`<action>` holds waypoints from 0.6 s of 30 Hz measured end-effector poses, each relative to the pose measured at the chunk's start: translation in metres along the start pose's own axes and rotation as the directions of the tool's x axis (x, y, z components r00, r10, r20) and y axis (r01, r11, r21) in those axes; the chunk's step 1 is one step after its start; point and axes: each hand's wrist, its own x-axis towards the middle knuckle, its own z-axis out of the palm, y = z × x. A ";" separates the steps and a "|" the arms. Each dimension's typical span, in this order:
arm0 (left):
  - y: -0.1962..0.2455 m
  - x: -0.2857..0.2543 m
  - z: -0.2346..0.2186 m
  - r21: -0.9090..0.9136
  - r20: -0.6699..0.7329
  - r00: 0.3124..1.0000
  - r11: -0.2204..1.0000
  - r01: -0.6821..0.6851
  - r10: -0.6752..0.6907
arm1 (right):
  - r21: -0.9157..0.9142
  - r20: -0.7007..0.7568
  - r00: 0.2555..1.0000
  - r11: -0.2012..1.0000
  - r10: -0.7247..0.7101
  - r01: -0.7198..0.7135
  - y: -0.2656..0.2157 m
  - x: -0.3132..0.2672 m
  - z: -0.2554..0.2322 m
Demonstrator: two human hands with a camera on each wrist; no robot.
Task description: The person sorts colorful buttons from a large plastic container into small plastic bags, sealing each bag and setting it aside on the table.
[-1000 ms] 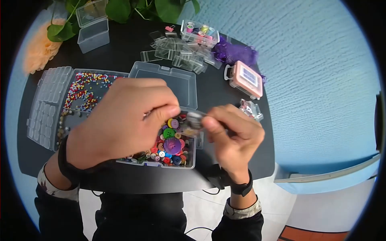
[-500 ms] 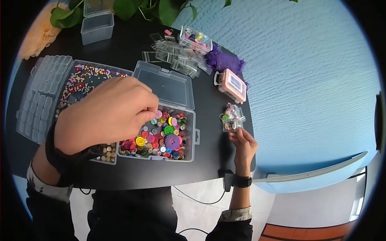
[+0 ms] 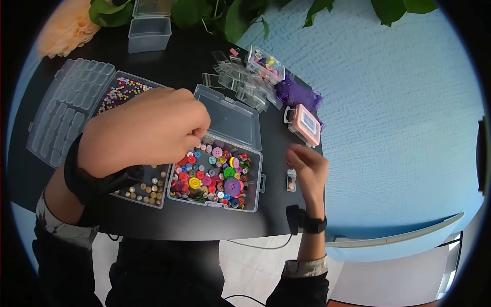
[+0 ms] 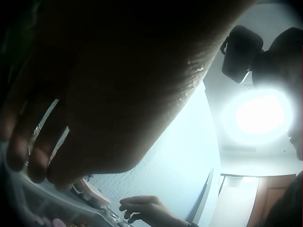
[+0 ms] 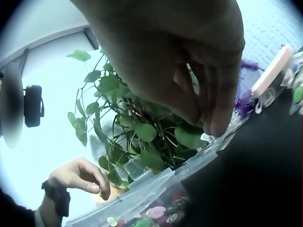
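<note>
In the head view my left hand [image 3: 148,128] hangs over the left part of the clear box of mixed buttons [image 3: 258,187], fingers loosely bent down; its fingertips are partly hidden and nothing shows in them. My right hand [image 3: 311,169], slightly blurred, is right of the box with thumb and fingers close together; no held thing is clear. A small clear bag with brownish pieces [image 3: 291,180] lies on the table beside it. In the right wrist view a bag with a green piece [image 5: 297,94] shows at the right edge.
Left stands the bead organizer [image 3: 166,179] with its ribbed lid [image 3: 64,112]. Behind are small clear bags [image 3: 245,84], a box of thread spools [image 3: 266,64], purple mesh [image 3: 296,94], a pink-lidded case [image 3: 307,125], an empty clear box [image 3: 149,36] and leafy plants [image 3: 189,13].
My right hand first left the button box and reached the bags at the right; now it is drawn slightly back from them, with a single bag visible beside it. My left hand stays over the box.
</note>
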 end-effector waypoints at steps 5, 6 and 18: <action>-0.002 -0.004 -0.004 -0.013 -0.043 0.999 1.000 -0.017 0.016 | -0.132 0.201 0.977 0.987 -0.068 0.096 -0.016 0.069 0.046; -0.004 -0.005 -0.004 -0.009 -0.067 0.996 0.999 -0.053 0.052 | -0.194 0.195 0.980 0.978 -0.040 0.078 -0.019 0.082 0.053; -0.025 -0.015 0.013 0.064 -0.443 0.852 0.957 -0.282 0.280 | -0.310 0.278 0.934 0.900 -0.224 0.308 0.028 0.145 0.088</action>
